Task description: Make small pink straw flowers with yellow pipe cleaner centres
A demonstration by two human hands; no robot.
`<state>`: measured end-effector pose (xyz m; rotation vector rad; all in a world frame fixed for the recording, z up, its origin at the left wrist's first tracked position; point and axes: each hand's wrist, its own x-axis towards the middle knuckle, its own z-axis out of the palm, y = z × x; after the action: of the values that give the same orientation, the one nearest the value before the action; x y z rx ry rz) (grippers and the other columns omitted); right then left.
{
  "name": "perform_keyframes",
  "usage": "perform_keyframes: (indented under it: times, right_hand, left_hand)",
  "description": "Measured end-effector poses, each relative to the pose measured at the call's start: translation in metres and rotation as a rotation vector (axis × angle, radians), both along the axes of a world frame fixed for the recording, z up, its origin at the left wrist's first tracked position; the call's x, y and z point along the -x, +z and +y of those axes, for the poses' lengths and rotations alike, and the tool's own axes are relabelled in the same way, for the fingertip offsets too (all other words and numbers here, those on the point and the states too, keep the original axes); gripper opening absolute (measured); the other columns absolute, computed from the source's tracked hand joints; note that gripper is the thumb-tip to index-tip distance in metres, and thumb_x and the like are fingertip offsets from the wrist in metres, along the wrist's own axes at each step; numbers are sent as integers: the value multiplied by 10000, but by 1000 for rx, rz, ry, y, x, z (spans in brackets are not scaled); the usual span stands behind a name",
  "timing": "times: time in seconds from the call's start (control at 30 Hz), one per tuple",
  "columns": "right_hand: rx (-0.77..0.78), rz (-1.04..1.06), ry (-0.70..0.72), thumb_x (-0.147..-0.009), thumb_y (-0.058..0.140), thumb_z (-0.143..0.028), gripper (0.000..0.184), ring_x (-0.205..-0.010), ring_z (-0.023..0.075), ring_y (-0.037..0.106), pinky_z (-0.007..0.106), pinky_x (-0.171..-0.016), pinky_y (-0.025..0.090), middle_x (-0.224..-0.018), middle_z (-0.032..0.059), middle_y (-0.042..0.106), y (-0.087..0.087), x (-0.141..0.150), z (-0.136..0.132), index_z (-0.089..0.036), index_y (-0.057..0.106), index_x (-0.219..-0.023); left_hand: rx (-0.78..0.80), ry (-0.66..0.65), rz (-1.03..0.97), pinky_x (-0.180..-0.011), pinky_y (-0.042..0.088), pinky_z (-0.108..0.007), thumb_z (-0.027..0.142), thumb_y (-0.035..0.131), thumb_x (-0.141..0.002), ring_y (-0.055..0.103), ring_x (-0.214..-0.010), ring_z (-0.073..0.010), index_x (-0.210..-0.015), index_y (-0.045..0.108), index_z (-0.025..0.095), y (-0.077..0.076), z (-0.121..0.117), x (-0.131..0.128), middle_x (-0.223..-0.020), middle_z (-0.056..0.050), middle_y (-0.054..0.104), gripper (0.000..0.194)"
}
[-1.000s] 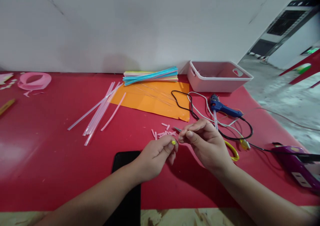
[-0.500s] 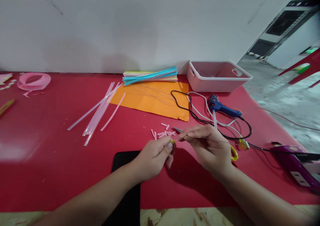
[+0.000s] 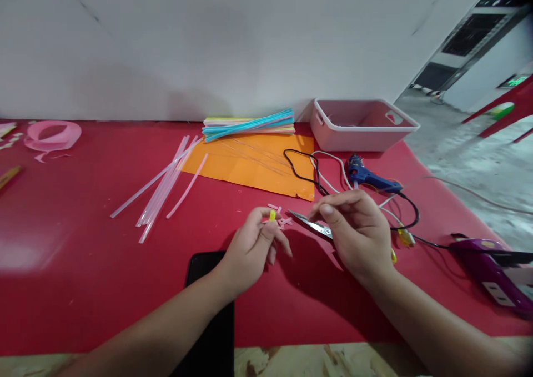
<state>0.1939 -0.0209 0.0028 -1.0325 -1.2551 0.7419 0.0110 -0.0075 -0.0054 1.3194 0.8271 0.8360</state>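
Note:
My left hand (image 3: 252, 246) pinches a small yellow tube-like piece (image 3: 272, 215) between thumb and index finger, its other fingers loosely spread. To its right, my right hand (image 3: 358, 235) has thumb and fingertips together above a pair of scissors (image 3: 318, 228). Half a second ago a thin clear strand ran through this pinch; now it is too fine to follow. The scissors lie on the red table, blades slightly apart, with the handles mostly hidden under my right hand. Short pink tube pieces (image 3: 285, 221) are scattered just behind my left fingers, partly covered by them.
Long pink sticks (image 3: 160, 191) lie left of an orange sheet (image 3: 254, 169) bearing clear strands. Behind are a blue and pastel bundle (image 3: 250, 126) and a pink basket (image 3: 353, 138). Rightward are a blue glue gun (image 3: 375, 181), cables and a purple power strip (image 3: 493, 277). A black tablet-like object (image 3: 208, 321) lies under my left forearm.
My left hand has moved left and slightly away from me with the yellow piece, widening the gap between my hands. My right hand has shifted slightly right, uncovering more of the scissors' blades.

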Motion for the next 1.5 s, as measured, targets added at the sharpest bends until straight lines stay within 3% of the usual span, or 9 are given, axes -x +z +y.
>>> perform_keyframes:
  times: [0.2, 0.33, 0.43, 0.5, 0.67, 0.9, 1.2, 1.4, 1.5]
  right_hand:
    - [52, -835, 296, -850, 567, -196, 97, -546, 103, 551, 232, -533, 415, -652, 10, 651, 6, -6, -3, -184, 663, -846]
    - [109, -1106, 336, -760, 546, -193, 103, -560, 127, 500, 261, -546, 360, -604, 19, 586, 9, -4, -5, -184, 580, -663]
    - [101, -1229, 420, -752, 575, -248, 184, -634, 162, 526, 281, -567, 349, -620, 35, 586, 12, -3, -5, -193, 524, -585]
    - [59, -1170, 406, -812, 569, -301, 210, -667, 173, 550, 290, -589, 376, -661, 46, 610, 13, -3, -4, -191, 565, -634]
    - [-37, -740, 160, -906, 551, -267, 127, -710, 147, 621, 266, -648, 467, -805, 48, 693, 5, 0, -5, -192, 653, -917]
    - [71, -476, 146, -877, 602, -267, 80, -644, 130, 615, 226, -559, 469, -752, 20, 682, -6, 11, -9, -208, 654, -890]
    - [93, -396, 196, -874, 538, -234, 128, -598, 120, 585, 222, -567, 489, -678, 7, 647, -7, 12, -7, -185, 633, -802]
    - [44, -404, 157, -822, 586, -194, 43, -592, 112, 597, 205, -545, 487, -701, 10, 668, -4, 11, -7, -190, 629, -828]
    - [-41, -489, 121, -814, 597, -165, 107, -599, 111, 623, 193, -530, 490, -746, 24, 703, -1, 10, -7, -189, 655, -900]
  left_hand:
    - [18, 305, -203, -537, 418, -196, 427, 520, -941, 521, -545, -73, -870, 476, 186, -1, 8, 3, -680, 19, 629, 255]
    - [-41, 514, -203, -511, 363, -178, 392, 579, -916, 438, -564, -57, -862, 554, 187, -5, 11, 7, -750, 27, 558, 213]
    - [-60, 513, -135, -521, 374, -188, 391, 591, -906, 442, -573, -64, -903, 577, 186, -4, 11, 6, -766, 18, 567, 205]
    - [-90, 474, -50, -571, 417, -196, 370, 601, -899, 491, -612, -76, -932, 588, 182, -2, 9, 5, -786, 6, 600, 192]
    - [-326, 321, 190, -652, 468, -223, 309, 607, -888, 581, -709, -113, -940, 642, 185, 2, 3, 4, -832, -20, 664, 139]
    - [-590, 211, 353, -617, 434, -233, 244, 597, -878, 571, -682, -125, -900, 647, 191, 2, -3, 5, -792, -20, 654, 76]
    - [-721, 156, 376, -710, 432, -251, 213, 577, -896, 584, -775, -141, -850, 612, 185, 2, -2, 5, -840, -32, 664, 64]
    - [-692, 122, 382, -707, 433, -249, 250, 559, -918, 584, -761, -137, -915, 640, 186, 3, -1, 6, -850, -32, 678, 103]
    - [-633, 112, 367, -670, 430, -237, 260, 552, -920, 570, -711, -125, -917, 646, 178, 4, -3, 5, -829, -28, 676, 125]
